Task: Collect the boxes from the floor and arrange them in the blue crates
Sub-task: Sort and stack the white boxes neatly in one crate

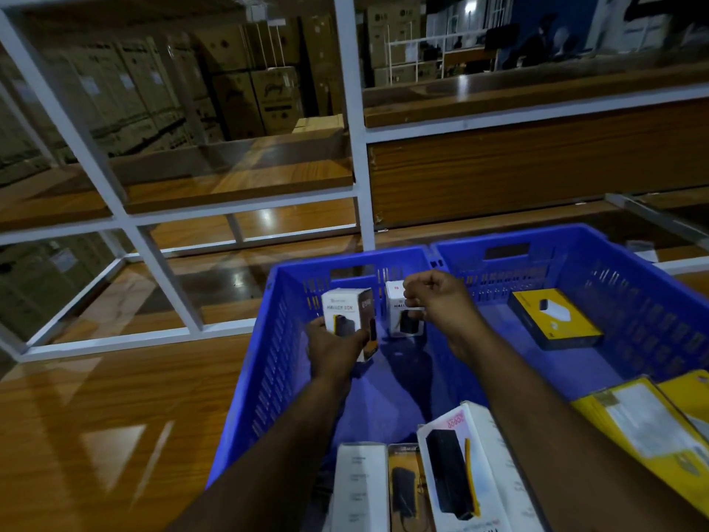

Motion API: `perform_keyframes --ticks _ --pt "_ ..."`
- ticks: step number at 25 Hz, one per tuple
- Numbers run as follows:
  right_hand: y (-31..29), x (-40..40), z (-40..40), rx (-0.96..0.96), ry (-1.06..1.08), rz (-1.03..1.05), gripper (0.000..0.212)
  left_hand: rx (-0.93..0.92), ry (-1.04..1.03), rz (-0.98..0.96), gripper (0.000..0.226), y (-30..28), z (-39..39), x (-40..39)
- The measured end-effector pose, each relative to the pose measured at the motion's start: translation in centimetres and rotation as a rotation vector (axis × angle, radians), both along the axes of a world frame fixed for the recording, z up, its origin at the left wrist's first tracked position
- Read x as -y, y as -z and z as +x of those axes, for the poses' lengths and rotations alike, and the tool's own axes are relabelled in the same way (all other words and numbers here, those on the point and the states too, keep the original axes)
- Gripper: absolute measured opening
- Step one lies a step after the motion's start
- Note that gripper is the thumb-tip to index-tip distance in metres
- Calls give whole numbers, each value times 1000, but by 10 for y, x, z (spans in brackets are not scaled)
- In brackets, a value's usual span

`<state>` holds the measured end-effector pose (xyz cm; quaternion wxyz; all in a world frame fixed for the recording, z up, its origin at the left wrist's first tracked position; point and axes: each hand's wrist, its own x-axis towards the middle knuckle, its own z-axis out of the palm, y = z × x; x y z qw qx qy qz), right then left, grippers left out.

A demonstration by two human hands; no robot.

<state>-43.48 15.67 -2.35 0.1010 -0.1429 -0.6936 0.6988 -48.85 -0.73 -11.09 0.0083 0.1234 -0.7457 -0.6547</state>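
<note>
At the left there is only the shiny wooden floor (96,416) and the white frame of a glass partition (169,278); the blue crate (253,397) begins next to it. Inside this crate the left hand (333,349) grips a small white box (347,320) from below, fingers curled around its lower part, and holds it upright near the far wall. Just to the right, a second white box (399,312) stands upright on the crate bottom, and the right hand (441,301) is over it with curled fingers that seem to pinch its top edge, though the hand covers the contact. Further right, a yellow and black box (554,320) lies flat in the neighbouring crate (652,293). I judge these boxes to be light, stiff cardboard with a smooth print, a little slippery, so holding the two long sides is best. More boxes (456,470) at the bottom edge are cut off, and the yellow pack (644,424) at the right is blurred; the printed text is mostly not readable.
</note>
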Motion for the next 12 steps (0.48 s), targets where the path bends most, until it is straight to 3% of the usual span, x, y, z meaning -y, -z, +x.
perform_keyframes --ticks 4,12 --pt "0 1 1 -23 9 -5 11 -27 -84 -317 64 6 -14 -23" --pt "5 3 -2 -20 -9 28 10 -18 -40 -430 79 37 -44 -46"
